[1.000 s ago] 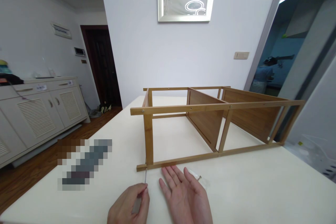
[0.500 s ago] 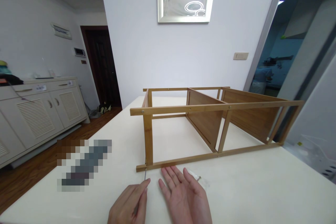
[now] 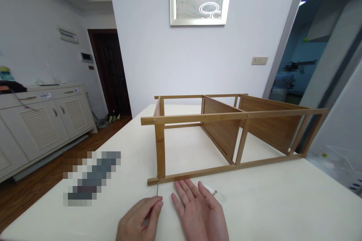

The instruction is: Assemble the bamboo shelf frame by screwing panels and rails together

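Note:
A wooden shelf rack (image 3: 195,176) lies on its side on the white table. My left hand (image 3: 138,218) is closed in a pinch on a thin metal hex key (image 3: 157,189). Its tip meets the end of the rack's near lower rail, by the corner joint; the rest of the key is hidden by the fingers. My right hand (image 3: 198,212) lies palm up with fingers spread, the fingertips touching the underside of that same rail. Just beyond its thumb, a small screw (image 3: 215,192) rests on a clear plastic bag (image 3: 222,197).
A blurred-out dark object (image 3: 94,177) lies on the table (image 3: 124,165) to the left. A white wall stands behind the rack, with a louvred cabinet (image 3: 42,120) across the room on the left. Another person (image 3: 283,81) is in the room beyond the right doorway.
The fingers of my left hand have shifted their pinch slightly down the hex key, the thumb now lower. My right hand and the rack have hardly moved.

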Tool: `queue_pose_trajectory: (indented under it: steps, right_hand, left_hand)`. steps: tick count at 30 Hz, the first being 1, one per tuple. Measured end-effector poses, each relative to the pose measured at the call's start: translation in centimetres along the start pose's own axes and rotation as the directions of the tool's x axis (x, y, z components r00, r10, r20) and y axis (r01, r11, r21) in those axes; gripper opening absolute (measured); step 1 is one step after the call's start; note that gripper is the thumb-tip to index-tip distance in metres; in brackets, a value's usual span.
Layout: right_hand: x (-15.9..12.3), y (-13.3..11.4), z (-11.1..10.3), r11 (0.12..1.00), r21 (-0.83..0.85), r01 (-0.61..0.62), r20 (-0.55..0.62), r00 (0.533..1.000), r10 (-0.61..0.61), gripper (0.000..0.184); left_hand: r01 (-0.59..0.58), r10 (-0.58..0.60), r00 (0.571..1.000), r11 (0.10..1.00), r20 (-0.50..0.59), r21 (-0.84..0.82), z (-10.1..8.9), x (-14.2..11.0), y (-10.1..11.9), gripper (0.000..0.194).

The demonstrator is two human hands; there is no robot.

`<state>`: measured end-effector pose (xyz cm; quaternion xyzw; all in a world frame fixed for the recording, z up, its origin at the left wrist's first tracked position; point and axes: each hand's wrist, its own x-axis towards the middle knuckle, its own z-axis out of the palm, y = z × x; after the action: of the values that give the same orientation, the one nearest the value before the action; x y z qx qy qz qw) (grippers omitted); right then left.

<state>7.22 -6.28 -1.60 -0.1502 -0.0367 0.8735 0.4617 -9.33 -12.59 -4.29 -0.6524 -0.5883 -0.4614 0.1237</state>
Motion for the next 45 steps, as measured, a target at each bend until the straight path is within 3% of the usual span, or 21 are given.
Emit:
queue_pose_trajectory:
  steps: [7,12,15,27,34,38,41,45]
  right_hand:
    - [0.0,0.0,0.0,1.000,-0.028,0.007,0.007,1.000,-0.007,0.036]
    - [0.0,0.0,0.0,0.999,-0.036,0.013,0.011,1.000,-0.013,0.034]
    - [0.0,0.0,0.0,0.999,-0.030,0.014,0.005,1.000,-0.014,0.034]
    - [-0.1,0.0,0.0,0.999,-0.033,0.004,0.011,1.000,-0.003,0.031]
    - [0.0,0.0,0.0,1.000,-0.005,0.002,0.000,1.000,-0.002,0.041]
    - [0.0,-0.1,-0.1,1.000,0.017,-0.006,-0.001,1.000,0.006,0.042]
    - [0.0,-0.1,-0.2,1.000,0.026,-0.010,0.004,1.000,0.010,0.041]
    - [0.1,-0.1,-0.3,1.000,0.023,-0.011,0.004,1.000,0.011,0.040]
  left_hand:
    - [0.162,-0.159,0.986,0.984,0.051,-0.075,0.1,0.2,-0.2,0.020]
    - [0.360,-0.363,0.932,0.926,0.002,-0.116,0.8,-0.1,0.4,0.030]
    - [0.397,-0.402,0.915,0.910,-0.023,-0.119,1.1,-0.2,0.6,0.029]
    - [0.240,-0.239,0.970,0.971,-0.043,0.014,1.1,-0.6,0.2,0.014]
    - [0.255,-0.250,0.963,0.966,-0.096,0.048,1.1,-0.9,0.3,0.015]
    - [0.060,-0.051,0.995,0.994,-0.089,0.096,0.7,-0.9,-0.2,0.016]
    - [-0.092,0.101,0.990,0.991,-0.098,0.096,0.3,-1.0,-0.8,0.023]
    - [-0.143,0.148,0.985,0.988,-0.086,0.062,0.1,-0.9,-0.9,0.024]
